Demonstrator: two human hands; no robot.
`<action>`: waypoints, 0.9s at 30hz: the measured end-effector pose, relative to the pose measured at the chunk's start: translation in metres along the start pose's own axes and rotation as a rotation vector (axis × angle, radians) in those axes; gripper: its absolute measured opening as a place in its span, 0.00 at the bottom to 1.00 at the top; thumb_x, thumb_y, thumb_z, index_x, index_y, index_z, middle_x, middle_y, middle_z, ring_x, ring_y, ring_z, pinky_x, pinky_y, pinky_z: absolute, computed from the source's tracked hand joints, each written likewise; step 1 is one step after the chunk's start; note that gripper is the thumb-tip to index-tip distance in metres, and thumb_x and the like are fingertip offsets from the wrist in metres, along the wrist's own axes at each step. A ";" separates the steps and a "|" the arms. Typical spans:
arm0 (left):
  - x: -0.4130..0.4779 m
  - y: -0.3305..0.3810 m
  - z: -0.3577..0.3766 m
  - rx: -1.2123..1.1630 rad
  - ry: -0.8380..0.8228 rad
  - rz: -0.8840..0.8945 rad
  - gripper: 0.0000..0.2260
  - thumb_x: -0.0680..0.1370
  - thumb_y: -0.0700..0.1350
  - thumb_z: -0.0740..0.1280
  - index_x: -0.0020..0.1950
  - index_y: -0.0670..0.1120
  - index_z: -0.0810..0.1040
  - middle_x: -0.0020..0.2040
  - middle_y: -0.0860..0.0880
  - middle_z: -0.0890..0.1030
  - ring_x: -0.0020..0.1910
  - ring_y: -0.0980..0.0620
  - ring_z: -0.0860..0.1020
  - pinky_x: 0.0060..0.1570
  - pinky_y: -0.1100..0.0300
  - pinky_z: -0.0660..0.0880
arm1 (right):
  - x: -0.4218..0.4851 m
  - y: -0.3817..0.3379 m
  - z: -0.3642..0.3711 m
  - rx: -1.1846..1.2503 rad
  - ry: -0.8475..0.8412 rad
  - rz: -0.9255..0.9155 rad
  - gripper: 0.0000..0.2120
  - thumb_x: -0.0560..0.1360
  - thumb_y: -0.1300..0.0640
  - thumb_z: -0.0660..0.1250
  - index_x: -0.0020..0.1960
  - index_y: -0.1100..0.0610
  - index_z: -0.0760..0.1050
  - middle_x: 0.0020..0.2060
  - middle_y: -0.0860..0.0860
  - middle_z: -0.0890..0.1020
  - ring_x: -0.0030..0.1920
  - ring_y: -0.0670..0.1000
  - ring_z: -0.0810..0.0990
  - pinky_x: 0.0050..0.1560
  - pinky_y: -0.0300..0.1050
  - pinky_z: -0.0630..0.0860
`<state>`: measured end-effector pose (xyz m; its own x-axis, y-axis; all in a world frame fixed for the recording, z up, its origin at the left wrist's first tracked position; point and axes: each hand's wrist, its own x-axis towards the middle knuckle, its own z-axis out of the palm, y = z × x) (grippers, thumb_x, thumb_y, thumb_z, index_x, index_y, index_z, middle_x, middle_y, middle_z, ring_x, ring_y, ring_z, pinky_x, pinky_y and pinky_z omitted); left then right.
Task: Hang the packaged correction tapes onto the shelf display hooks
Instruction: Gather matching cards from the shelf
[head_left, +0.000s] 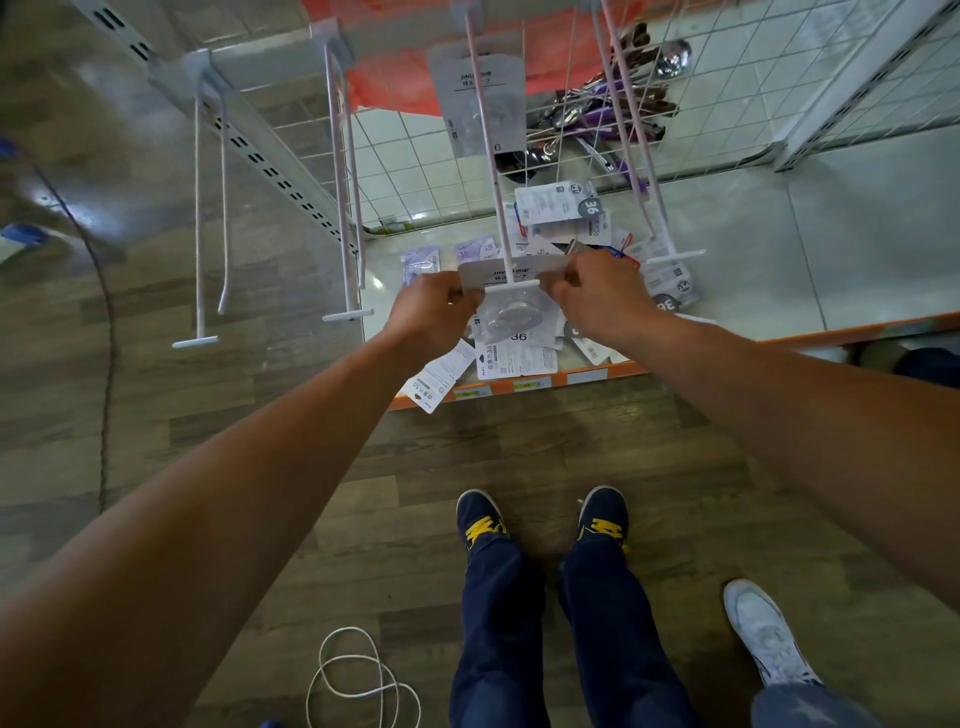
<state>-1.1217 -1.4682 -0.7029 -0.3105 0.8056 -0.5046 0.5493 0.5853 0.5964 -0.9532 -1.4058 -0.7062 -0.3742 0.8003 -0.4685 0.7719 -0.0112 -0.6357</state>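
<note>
Correction tape package (511, 271), pinched by left hand (428, 306) and right hand (597, 296), meets the hook (511, 285). Next it likely needs sliding farther on.

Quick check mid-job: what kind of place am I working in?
Probably a shop aisle: display hooks jut out over a white shelf, packaged correction tapes lie scattered on it, and label strips line its orange front edge.

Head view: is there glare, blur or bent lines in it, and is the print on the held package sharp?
Head view: a glare patch on the floor at left; wide-angle bending splays the hooks and stretches the forearms; the far left edge is smeared; the held package, pinched by the left hand and right hand, is fairly sharp, its 36 readable.
</note>
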 end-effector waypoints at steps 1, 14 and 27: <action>0.000 0.000 0.000 0.001 -0.002 -0.002 0.13 0.81 0.45 0.62 0.63 0.45 0.78 0.47 0.49 0.80 0.37 0.55 0.75 0.34 0.65 0.70 | 0.001 0.000 0.000 0.001 -0.001 0.000 0.15 0.80 0.49 0.60 0.54 0.59 0.79 0.41 0.55 0.82 0.40 0.53 0.78 0.39 0.44 0.69; 0.009 0.002 0.003 0.010 0.016 -0.029 0.13 0.81 0.44 0.60 0.64 0.45 0.78 0.51 0.46 0.81 0.37 0.53 0.75 0.32 0.65 0.69 | 0.006 -0.008 -0.005 -0.005 0.062 -0.003 0.15 0.80 0.48 0.61 0.57 0.57 0.79 0.46 0.54 0.83 0.44 0.52 0.78 0.44 0.43 0.73; 0.048 0.027 -0.001 -0.109 0.291 -0.048 0.08 0.78 0.49 0.66 0.54 0.50 0.82 0.55 0.51 0.82 0.55 0.51 0.78 0.56 0.58 0.74 | 0.048 -0.026 0.001 0.077 0.183 0.130 0.17 0.80 0.48 0.60 0.62 0.58 0.74 0.56 0.57 0.78 0.54 0.58 0.78 0.53 0.48 0.74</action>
<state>-1.1228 -1.4139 -0.7100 -0.5519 0.7600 -0.3432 0.4470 0.6170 0.6477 -0.9918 -1.3679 -0.7130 -0.1698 0.8844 -0.4348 0.7632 -0.1611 -0.6258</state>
